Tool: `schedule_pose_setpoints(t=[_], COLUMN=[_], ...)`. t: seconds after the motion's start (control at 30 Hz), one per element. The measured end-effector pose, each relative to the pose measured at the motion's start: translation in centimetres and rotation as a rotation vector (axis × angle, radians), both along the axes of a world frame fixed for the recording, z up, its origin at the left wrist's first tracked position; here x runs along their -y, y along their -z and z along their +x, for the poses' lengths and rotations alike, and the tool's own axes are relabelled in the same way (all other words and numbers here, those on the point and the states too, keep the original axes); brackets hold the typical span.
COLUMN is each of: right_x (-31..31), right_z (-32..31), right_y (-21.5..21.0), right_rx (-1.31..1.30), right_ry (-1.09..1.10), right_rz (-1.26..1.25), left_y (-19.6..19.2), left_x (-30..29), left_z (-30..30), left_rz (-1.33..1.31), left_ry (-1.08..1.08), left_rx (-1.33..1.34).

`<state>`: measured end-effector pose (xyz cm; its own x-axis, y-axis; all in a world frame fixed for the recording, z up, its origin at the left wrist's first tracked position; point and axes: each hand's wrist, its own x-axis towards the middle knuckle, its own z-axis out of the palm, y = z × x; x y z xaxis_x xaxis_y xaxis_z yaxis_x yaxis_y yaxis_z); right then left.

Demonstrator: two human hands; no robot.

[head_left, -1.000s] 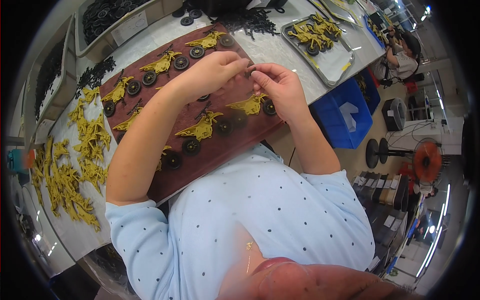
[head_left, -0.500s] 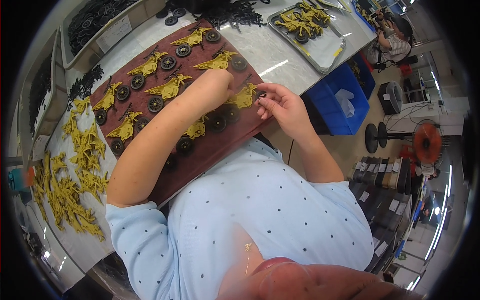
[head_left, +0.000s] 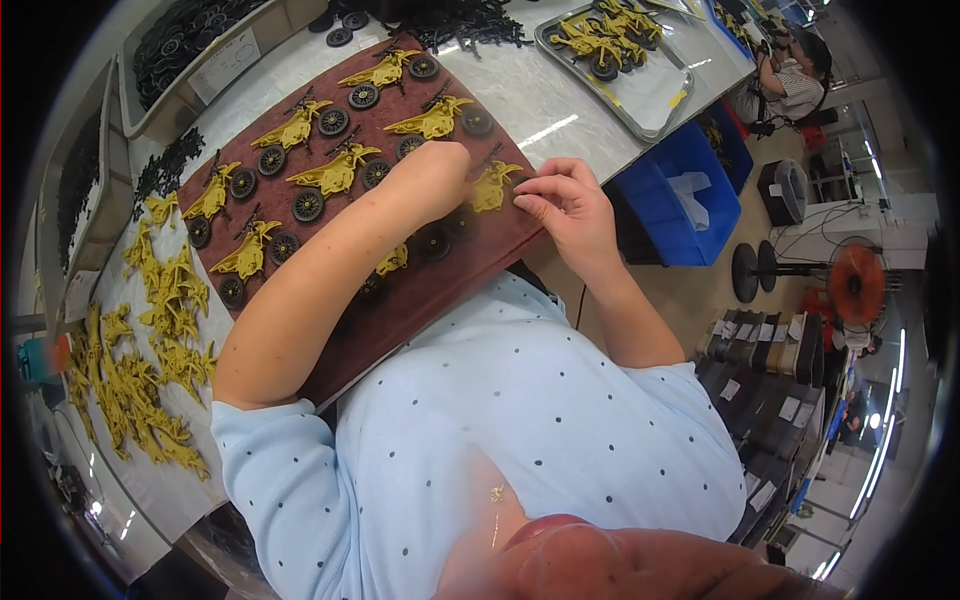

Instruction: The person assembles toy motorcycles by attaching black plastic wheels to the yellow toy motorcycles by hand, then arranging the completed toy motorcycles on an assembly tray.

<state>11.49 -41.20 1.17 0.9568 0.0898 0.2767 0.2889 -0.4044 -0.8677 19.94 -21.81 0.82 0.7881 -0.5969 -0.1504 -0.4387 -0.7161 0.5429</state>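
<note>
A yellow toy motorbike body [head_left: 492,187] lies between my hands on a dark red padded board [head_left: 420,310]. My left hand [head_left: 436,178] reaches across the board beside that body, its fingers curled and closed; what they hold, if anything, is hidden. On the body's other side my right hand [head_left: 570,205] has thumb and fingertips pinched together by a dark piece too small to make out. Rows of similar yellow bodies, such as one toy motorbike body [head_left: 332,172], lie on the board with spoked black wheels [head_left: 308,204] beside them. My left forearm covers several pieces.
A grey bin of black wheels [head_left: 185,50] stands far left. Loose yellow parts [head_left: 150,390] cover the table's left side, and black parts [head_left: 460,22] lie at the back. A metal tray [head_left: 640,105] holds toy motorbikes. Blue bins [head_left: 690,200] stand right, near a person [head_left: 795,75].
My right hand has shifted slightly, its fingertips drawing closer together; the small black piece seen in them is now mostly hidden. My left hand has barely moved.
</note>
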Motion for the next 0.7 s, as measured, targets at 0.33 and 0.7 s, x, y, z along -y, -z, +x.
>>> schedule_pose_setpoints(t=[0.33,0.7], right_x=[-1.6,-1.5], right_z=[-1.9,-1.5], right_y=[1.6,1.4], right_rx=[-0.053,-0.025], right_ry=[0.123,0.223], right_rz=[-0.124,-0.297], left_y=[-0.2,0.8], left_x=[0.4,0.7], left_z=[1.1,1.1], left_rz=[0.008,-0.099], left_ry=[-0.007,-0.022], left_rx=[-0.068,0.021])
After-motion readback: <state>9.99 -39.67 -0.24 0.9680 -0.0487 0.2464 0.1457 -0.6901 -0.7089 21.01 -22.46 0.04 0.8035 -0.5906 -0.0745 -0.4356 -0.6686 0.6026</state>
